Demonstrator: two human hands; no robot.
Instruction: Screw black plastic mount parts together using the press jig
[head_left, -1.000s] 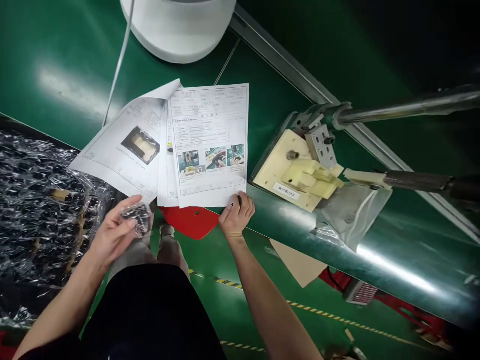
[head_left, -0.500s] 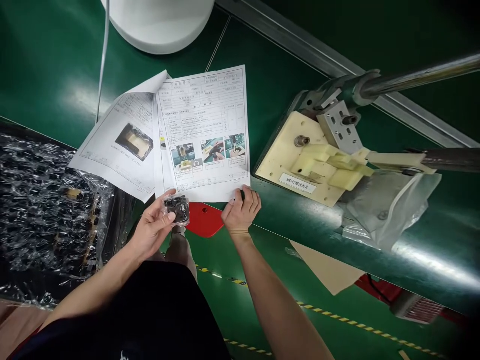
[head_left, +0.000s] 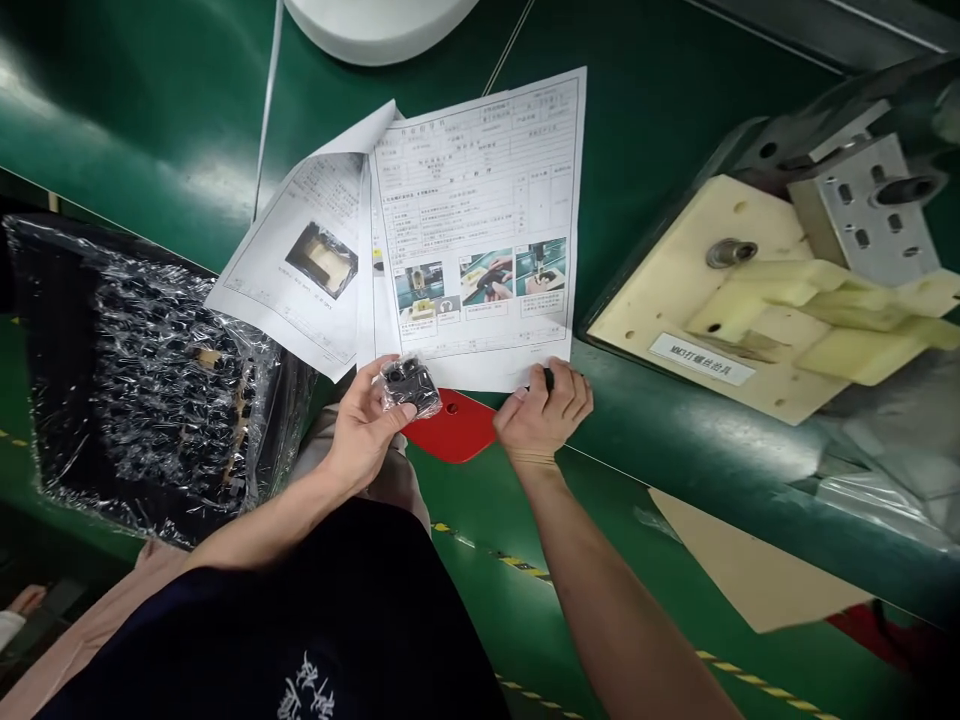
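My left hand (head_left: 369, 428) grips a small black part (head_left: 409, 388) wrapped in clear plastic film, the thumb across its near side. The wrapped part is just in front of the lower edge of a printed instruction sheet (head_left: 480, 215). My right hand (head_left: 546, 412) is closed near the sheet's lower right corner, at the bench edge. A bit of something small and black (head_left: 541, 380) shows between its fingers; most of it is hidden, and I cannot tell what it is. A second sheet (head_left: 300, 280), with a curled corner, lies to the left of the first.
On the left is a black tray (head_left: 67, 400) of film-wrapped parts. A cream fixture (head_left: 750, 300) with a metal block stands at right, beside a plastic bag (head_left: 892, 450). A red plate (head_left: 454, 430) juts out below the bench edge. A white round base (head_left: 382, 25) sits behind.
The view has shifted, so the bench items sit differently in the picture. My left hand still holds the wrapped part, now turned slightly. My right hand stays closed at the sheet's corner.
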